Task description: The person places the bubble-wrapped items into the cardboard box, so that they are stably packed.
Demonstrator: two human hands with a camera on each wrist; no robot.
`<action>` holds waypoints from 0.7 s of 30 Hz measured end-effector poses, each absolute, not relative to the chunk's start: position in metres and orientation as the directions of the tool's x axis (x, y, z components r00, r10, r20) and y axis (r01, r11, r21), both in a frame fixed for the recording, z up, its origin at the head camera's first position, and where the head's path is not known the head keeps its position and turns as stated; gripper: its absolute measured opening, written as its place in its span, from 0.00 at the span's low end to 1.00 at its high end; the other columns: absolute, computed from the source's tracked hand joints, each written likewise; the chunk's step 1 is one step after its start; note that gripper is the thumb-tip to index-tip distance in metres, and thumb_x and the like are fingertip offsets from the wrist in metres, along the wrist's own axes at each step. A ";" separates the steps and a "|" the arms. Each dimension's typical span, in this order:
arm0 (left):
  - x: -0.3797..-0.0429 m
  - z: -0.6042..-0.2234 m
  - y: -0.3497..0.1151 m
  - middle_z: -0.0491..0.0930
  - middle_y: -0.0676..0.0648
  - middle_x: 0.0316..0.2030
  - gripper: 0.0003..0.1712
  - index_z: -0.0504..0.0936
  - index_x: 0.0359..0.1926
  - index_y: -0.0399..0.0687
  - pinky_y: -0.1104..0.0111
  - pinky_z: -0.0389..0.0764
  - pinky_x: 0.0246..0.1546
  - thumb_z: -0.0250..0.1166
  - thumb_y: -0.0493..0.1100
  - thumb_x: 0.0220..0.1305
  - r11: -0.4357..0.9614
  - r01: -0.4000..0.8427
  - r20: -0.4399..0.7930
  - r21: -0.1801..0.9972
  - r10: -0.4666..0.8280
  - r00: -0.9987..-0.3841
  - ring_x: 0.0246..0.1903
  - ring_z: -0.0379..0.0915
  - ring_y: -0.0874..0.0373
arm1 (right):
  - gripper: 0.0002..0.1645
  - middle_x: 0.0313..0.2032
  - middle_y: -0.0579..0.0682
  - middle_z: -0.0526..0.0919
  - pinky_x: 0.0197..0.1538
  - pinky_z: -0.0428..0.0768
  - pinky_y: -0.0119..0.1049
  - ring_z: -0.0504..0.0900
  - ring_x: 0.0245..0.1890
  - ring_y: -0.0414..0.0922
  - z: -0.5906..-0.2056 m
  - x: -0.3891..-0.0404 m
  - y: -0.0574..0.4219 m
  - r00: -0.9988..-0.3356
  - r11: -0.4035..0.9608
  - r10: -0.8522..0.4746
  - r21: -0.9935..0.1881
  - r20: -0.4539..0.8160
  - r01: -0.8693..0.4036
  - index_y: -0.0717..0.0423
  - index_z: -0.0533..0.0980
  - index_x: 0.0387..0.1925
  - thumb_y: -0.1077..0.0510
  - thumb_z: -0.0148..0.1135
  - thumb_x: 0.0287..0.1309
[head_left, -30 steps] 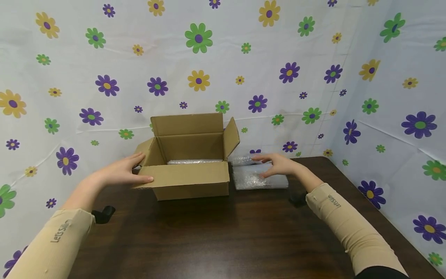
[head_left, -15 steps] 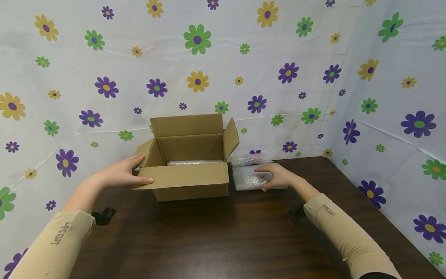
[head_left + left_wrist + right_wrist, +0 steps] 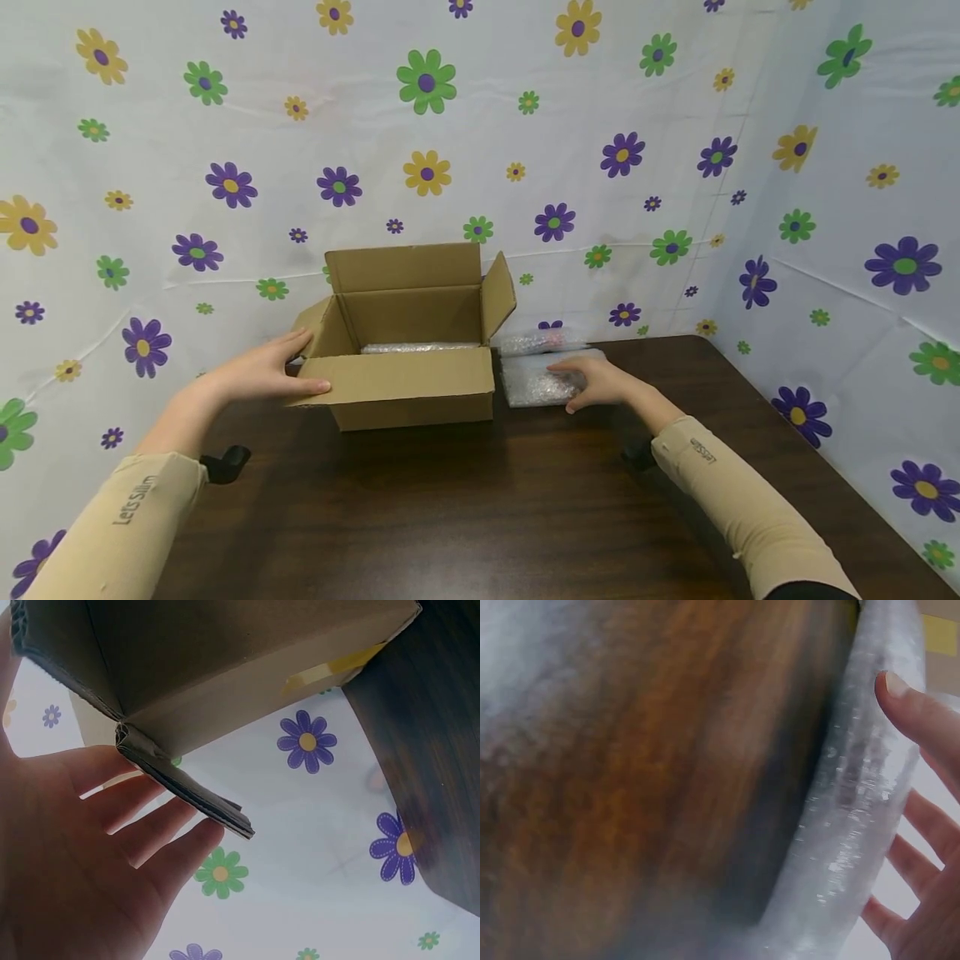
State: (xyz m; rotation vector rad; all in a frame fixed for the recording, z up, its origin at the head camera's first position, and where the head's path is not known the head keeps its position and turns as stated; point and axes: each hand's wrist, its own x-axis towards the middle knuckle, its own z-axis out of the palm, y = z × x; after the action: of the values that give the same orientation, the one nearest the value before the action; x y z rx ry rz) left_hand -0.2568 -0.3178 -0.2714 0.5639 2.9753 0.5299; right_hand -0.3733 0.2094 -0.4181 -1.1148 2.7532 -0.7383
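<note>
Spread-fingered left hand (image 3: 258, 372) against open carton (image 3: 408, 377), spread-fingered right hand (image 3: 602, 382) on bubble-wrapped packet (image 3: 529, 385) (another wrapped bundle (image 3: 534, 342) just behind)

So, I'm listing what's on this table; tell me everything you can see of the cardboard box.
The cardboard box is plain brown, with corrugated layers at its flap edges and yellow tape on one panel. It stands upright and open on the dark table: the back flap raised, the right flap slanting outward, the front flap folded outward, the left flap spread outward. Bubble wrap shows inside. The left hand touches its left end, thumb on the front flap.
</note>
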 end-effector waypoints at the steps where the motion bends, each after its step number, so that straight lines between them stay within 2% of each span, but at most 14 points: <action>1: -0.257 -0.272 -0.318 0.47 0.23 0.70 0.60 0.48 0.72 0.25 0.37 0.52 0.63 0.67 0.62 0.57 0.874 0.342 -0.004 0.346 0.366 -0.931 0.68 0.43 0.27 | 0.44 0.63 0.55 0.74 0.61 0.69 0.55 0.70 0.63 0.56 -0.419 -0.373 0.210 -0.731 0.618 -0.675 -0.463 0.102 -0.635 0.57 0.71 0.65 0.55 0.78 0.45; 10: -0.256 -0.273 -0.318 0.46 0.24 0.70 0.61 0.47 0.72 0.25 0.38 0.51 0.64 0.67 0.62 0.57 0.874 0.333 -0.006 0.353 0.358 -0.934 0.69 0.42 0.28 | 0.43 0.62 0.55 0.74 0.64 0.66 0.54 0.69 0.64 0.55 -0.418 -0.375 0.205 -0.737 0.634 -0.668 -0.442 0.100 -0.635 0.56 0.71 0.65 0.54 0.77 0.46; 21: -0.255 -0.272 -0.317 0.45 0.24 0.70 0.61 0.47 0.72 0.24 0.38 0.50 0.64 0.67 0.62 0.57 0.868 0.330 -0.006 0.372 0.357 -0.934 0.69 0.40 0.28 | 0.40 0.63 0.53 0.74 0.62 0.70 0.51 0.71 0.63 0.53 -0.411 -0.380 0.203 -0.750 0.673 -0.661 -0.420 0.029 -0.609 0.54 0.72 0.65 0.53 0.76 0.49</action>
State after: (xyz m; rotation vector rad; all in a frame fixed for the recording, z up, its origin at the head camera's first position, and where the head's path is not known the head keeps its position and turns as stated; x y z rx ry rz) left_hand -0.2549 -0.3171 -0.2723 0.5457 2.9642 0.5698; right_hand -0.3803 0.2031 -0.4114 -1.0521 2.7564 -0.6227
